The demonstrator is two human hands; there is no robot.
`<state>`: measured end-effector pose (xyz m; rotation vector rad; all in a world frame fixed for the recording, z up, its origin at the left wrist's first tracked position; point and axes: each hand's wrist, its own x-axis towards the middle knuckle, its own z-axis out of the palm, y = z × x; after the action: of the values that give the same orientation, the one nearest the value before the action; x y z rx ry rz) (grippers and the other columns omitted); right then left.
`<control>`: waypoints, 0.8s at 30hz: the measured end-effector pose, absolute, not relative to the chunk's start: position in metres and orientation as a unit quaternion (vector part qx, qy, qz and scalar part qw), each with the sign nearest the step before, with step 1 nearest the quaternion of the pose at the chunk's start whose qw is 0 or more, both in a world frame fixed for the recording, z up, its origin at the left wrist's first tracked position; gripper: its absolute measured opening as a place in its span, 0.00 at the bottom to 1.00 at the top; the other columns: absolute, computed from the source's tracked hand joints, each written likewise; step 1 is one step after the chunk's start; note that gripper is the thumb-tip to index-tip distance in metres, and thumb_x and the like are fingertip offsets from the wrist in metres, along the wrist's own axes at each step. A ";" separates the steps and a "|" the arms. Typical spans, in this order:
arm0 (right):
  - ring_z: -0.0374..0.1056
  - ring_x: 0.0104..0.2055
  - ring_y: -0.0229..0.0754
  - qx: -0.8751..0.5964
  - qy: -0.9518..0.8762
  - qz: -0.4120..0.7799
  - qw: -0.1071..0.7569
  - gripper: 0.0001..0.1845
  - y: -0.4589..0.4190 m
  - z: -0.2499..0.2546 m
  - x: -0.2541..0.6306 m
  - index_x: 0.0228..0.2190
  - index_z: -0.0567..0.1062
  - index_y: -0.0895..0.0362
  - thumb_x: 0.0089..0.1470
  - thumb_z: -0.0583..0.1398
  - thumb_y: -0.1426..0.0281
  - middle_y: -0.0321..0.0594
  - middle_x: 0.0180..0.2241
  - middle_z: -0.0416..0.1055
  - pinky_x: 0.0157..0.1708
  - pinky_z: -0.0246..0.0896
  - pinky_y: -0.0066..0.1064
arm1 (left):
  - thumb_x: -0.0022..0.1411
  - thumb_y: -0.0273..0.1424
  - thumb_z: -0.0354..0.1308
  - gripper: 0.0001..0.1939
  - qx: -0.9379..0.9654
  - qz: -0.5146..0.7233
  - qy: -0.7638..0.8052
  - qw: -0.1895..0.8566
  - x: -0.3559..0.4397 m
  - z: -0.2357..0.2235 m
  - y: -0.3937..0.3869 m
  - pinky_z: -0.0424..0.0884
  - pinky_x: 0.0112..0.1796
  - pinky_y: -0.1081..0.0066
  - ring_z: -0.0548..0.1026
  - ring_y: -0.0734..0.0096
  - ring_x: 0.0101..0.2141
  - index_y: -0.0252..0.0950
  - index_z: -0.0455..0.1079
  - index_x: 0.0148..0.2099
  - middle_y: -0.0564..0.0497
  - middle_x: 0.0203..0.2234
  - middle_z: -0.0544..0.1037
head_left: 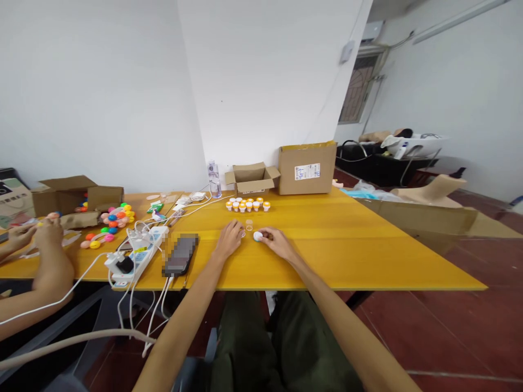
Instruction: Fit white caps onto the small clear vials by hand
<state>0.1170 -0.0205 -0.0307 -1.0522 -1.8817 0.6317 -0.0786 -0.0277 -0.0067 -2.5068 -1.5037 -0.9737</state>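
Observation:
My left hand (pixel 231 239) rests over the table with its fingers closed at the edge of a small clear round piece (pixel 243 234), mostly hidden by the fingertips. Opposite it, my right hand (pixel 275 243) pinches a small round white piece with a teal rim (pixel 257 236) at table level. Just beyond and between the two hands stands a small clear piece (pixel 249 224), see-through and hard to make out. Farther back, several small white and orange-yellow round containers (pixel 249 206) stand in close rows.
Behind the containers are an open carton (pixel 253 185), a taller cardboard box (pixel 306 171) and a clear bottle (pixel 214 179). A phone (pixel 182 255) and a power strip (pixel 143 253) with cables lie left. At far left, another person's hands (pixel 49 231) are near colourful balls (pixel 116 218).

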 end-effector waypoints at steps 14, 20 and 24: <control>0.70 0.35 0.42 -0.407 -0.759 0.260 0.436 0.10 -0.023 -0.029 0.116 0.36 0.77 0.54 0.49 0.60 0.66 0.38 0.34 0.76 0.37 0.65 0.32 | 0.60 0.32 0.54 0.14 -0.876 -0.257 -0.407 -0.015 -0.064 -0.007 -0.038 0.63 0.51 0.62 0.68 0.62 0.50 0.42 0.64 0.50 0.47 0.47 0.72; 0.72 0.36 0.43 -0.400 -0.756 0.282 0.435 0.09 -0.027 -0.025 0.114 0.36 0.76 0.54 0.51 0.59 0.68 0.38 0.34 0.77 0.38 0.65 0.33 | 0.62 0.32 0.51 0.09 -0.882 -0.239 -0.404 -0.045 -0.061 -0.006 -0.036 0.64 0.50 0.63 0.70 0.63 0.46 0.41 0.65 0.46 0.48 0.43 0.74; 0.72 0.37 0.44 -0.450 -0.722 0.220 0.477 0.10 -0.028 -0.025 0.118 0.33 0.76 0.53 0.54 0.55 0.67 0.40 0.35 0.77 0.40 0.65 0.35 | 0.62 0.30 0.51 0.09 -0.876 -0.241 -0.414 -0.054 -0.060 -0.002 -0.039 0.65 0.49 0.64 0.70 0.63 0.46 0.40 0.65 0.45 0.47 0.43 0.74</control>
<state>0.1175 -0.0283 -0.0253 -1.0999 -1.7629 0.5378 -0.0600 -0.0392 -0.0017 -2.8504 -1.3479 -0.7840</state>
